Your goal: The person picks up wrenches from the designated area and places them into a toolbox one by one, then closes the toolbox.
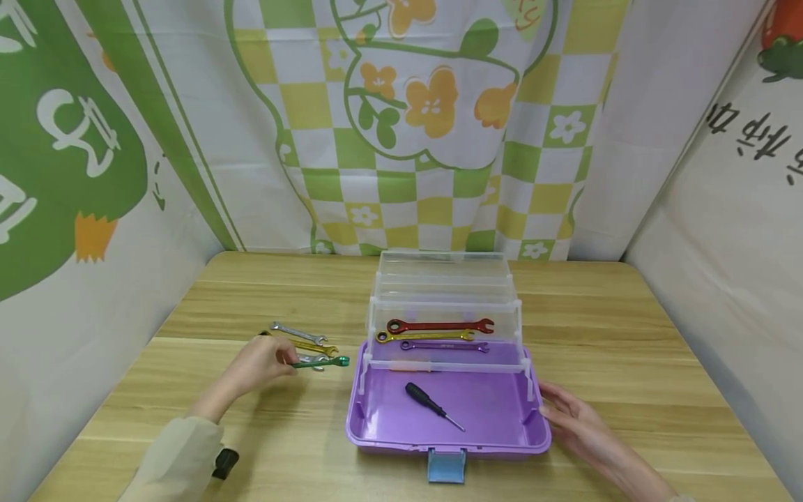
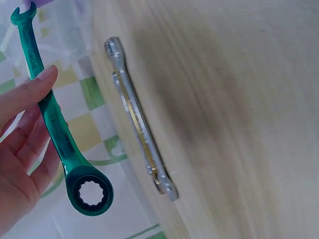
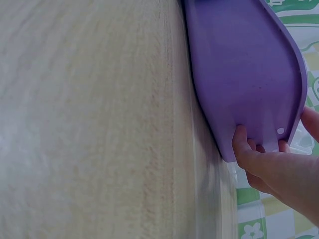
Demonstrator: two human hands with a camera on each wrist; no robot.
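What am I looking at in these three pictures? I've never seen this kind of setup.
There's no machine: these are a person's bare hands. The head camera looks down across the table; a camera on each wrist watches that hand's work. The left hand holds a green wrench; loose silver and gold wrenches lie beside it. The right hand touches the outer end of a purple toolbox. Inside its base lies a black-handled screwdriver; red, gold and purple wrenches lie in the clear tray section above.
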